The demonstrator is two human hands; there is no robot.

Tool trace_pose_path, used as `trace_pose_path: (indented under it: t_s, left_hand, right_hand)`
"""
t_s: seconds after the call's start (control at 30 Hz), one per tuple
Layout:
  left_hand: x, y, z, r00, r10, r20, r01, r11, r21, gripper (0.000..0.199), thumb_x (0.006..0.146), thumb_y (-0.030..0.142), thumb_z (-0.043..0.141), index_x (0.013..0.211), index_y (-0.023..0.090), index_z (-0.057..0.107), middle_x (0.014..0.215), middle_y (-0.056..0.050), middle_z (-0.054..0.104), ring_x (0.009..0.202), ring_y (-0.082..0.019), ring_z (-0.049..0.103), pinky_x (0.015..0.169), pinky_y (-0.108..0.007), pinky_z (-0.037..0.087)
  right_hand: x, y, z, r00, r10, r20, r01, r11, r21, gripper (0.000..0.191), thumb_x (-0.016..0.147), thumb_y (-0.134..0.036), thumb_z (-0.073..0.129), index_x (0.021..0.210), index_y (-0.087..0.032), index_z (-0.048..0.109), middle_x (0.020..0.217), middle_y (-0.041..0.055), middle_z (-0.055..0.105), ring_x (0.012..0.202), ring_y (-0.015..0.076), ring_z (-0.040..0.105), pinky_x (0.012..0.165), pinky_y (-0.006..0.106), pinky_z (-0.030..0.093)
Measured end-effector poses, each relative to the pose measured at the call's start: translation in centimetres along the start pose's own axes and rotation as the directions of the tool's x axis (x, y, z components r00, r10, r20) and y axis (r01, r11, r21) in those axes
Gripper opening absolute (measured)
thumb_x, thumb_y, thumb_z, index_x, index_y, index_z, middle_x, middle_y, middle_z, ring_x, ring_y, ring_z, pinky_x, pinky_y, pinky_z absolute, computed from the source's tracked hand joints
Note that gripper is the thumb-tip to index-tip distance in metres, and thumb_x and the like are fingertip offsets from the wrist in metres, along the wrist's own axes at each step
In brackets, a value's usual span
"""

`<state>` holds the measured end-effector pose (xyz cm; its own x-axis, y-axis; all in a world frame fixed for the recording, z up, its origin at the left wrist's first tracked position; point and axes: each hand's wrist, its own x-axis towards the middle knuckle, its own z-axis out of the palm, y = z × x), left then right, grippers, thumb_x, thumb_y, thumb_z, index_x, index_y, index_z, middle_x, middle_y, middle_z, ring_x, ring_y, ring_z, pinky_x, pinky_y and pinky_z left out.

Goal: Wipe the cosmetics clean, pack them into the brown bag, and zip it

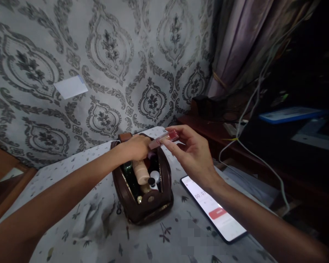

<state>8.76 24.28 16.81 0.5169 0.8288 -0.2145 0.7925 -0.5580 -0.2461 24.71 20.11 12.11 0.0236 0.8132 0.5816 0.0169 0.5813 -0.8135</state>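
Observation:
A brown zip bag (123, 195) stands with its top unzipped on the patterned cloth. Reaching into its far end is my left hand (138, 146), whose fingers are hidden among the contents. My right hand (196, 151) holds a slim pink and red lip gloss tube (160, 140) between thumb and fingers, above the bag's right far edge. Inside the bag I see a beige bottle (140, 173), a dark green bottle (128, 171), a white round-topped item (155, 176) and a small black-capped bottle (152, 182).
A lit phone (219, 215) showing a timer lies right of the bag, partly under my right forearm. Pale cables (259, 86) hang over dark furniture at the right, near a blue-edged object (290, 114). Patterned wallpaper (109, 47) rises behind, with a white card (70, 87) on it.

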Motion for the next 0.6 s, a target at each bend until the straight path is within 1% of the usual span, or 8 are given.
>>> trace_pose_path:
  t_s: [0.1, 0.17, 0.27, 0.33, 0.37, 0.47, 0.5, 0.6]
  left_hand:
    - [0.2, -0.5, 0.3, 0.996, 0.075, -0.047, -0.074, 0.997, 0.021, 0.025, 0.088, 0.027, 0.053, 0.105, 0.018, 0.068, 0.102, -0.01, 0.073, 0.096, -0.025, 0.067, 0.083, -0.033, 0.048]
    - [0.3, -1.0, 0.6, 0.989, 0.132, -0.063, -0.13, 0.991, 0.042, 0.022, 0.087, 0.026, 0.055, 0.103, 0.019, 0.069, 0.101, -0.008, 0.073, 0.095, -0.025, 0.067, 0.083, -0.032, 0.048]
    - [0.3, -1.5, 0.8, 0.973, 0.212, -0.09, -0.205, 0.976, 0.076, 0.023, 0.087, 0.027, 0.054, 0.104, 0.02, 0.068, 0.099, -0.009, 0.073, 0.09, -0.025, 0.067, 0.077, -0.033, 0.047]
    - [0.1, -1.7, 0.6, 0.968, 0.228, -0.101, -0.22, 0.972, 0.088, 0.026, 0.088, 0.029, 0.053, 0.108, 0.021, 0.067, 0.099, -0.008, 0.072, 0.086, -0.025, 0.067, 0.07, -0.032, 0.045]
    - [-0.1, -1.8, 0.4, 0.971, 0.22, -0.096, -0.212, 0.973, 0.088, 0.025, 0.088, 0.029, 0.052, 0.106, 0.021, 0.068, 0.097, -0.008, 0.072, 0.083, -0.024, 0.067, 0.067, -0.032, 0.043]
    - [-0.9, -2.1, -0.6, 0.977, 0.199, -0.081, -0.197, 0.98, 0.03, 0.019, 0.088, 0.031, 0.054, 0.092, 0.022, 0.07, 0.084, -0.004, 0.071, 0.072, -0.021, 0.064, 0.058, -0.029, 0.037]
    - [-1.3, -2.4, -1.0, 0.975, 0.202, -0.087, -0.203, 0.979, -0.005, 0.018, 0.088, 0.031, 0.054, 0.09, 0.022, 0.07, 0.08, -0.003, 0.069, 0.069, -0.019, 0.062, 0.057, -0.028, 0.035]
    - [-2.5, -3.2, -2.0, 0.965, 0.222, -0.137, -0.239, 0.963, -0.126, 0.02, 0.091, 0.035, 0.054, 0.096, 0.024, 0.07, 0.076, 0.001, 0.067, 0.067, -0.015, 0.059, 0.057, -0.024, 0.034]
  right_hand:
    - [-0.1, 0.1, -0.1, 1.0, 0.01, 0.011, -0.01, 1.0, 0.013, 0.026, 0.081, -0.034, 0.072, 0.1, -0.02, 0.063, 0.09, 0.0026, 0.068, 0.082, 0.0179, 0.064, 0.07, 0.03, 0.051]
    - [-0.2, 0.0, -0.3, 1.0, 0.021, 0.017, -0.021, 1.0, 0.009, 0.026, 0.081, -0.036, 0.072, 0.1, -0.02, 0.063, 0.091, 0.003, 0.068, 0.083, 0.0181, 0.064, 0.069, 0.03, 0.052]
    - [-0.3, -0.3, -0.7, 0.999, 0.034, 0.002, -0.034, 0.999, -0.002, 0.026, 0.081, -0.036, 0.072, 0.099, -0.021, 0.062, 0.091, 0.0031, 0.069, 0.082, 0.0183, 0.064, 0.066, 0.029, 0.051]
    - [-0.5, -0.5, -1.0, 0.999, 0.039, -0.017, -0.039, 0.999, -0.012, 0.025, 0.081, -0.036, 0.072, 0.099, -0.021, 0.063, 0.089, 0.0028, 0.068, 0.081, 0.0183, 0.064, 0.065, 0.029, 0.051]
    - [-0.5, -0.6, -1.1, 0.999, 0.042, -0.023, -0.043, 0.999, -0.018, 0.025, 0.081, -0.036, 0.072, 0.099, -0.022, 0.063, 0.088, 0.0027, 0.068, 0.081, 0.0182, 0.064, 0.064, 0.028, 0.051]
    - [-0.6, -0.6, -1.3, 0.998, 0.052, -0.022, -0.053, 0.998, -0.034, 0.024, 0.082, -0.036, 0.072, 0.1, -0.022, 0.064, 0.088, 0.0028, 0.068, 0.081, 0.0182, 0.064, 0.063, 0.028, 0.051]
    - [-0.6, -0.6, -1.4, 0.999, 0.051, -0.018, -0.051, 0.998, -0.036, 0.025, 0.082, -0.036, 0.071, 0.101, -0.023, 0.064, 0.089, 0.0028, 0.068, 0.08, 0.0181, 0.064, 0.063, 0.028, 0.051]
    - [-0.5, -0.4, -1.2, 1.0, 0.03, -0.002, -0.03, 0.999, -0.031, 0.025, 0.082, -0.037, 0.071, 0.102, -0.022, 0.063, 0.09, 0.0028, 0.069, 0.081, 0.018, 0.065, 0.065, 0.028, 0.052]
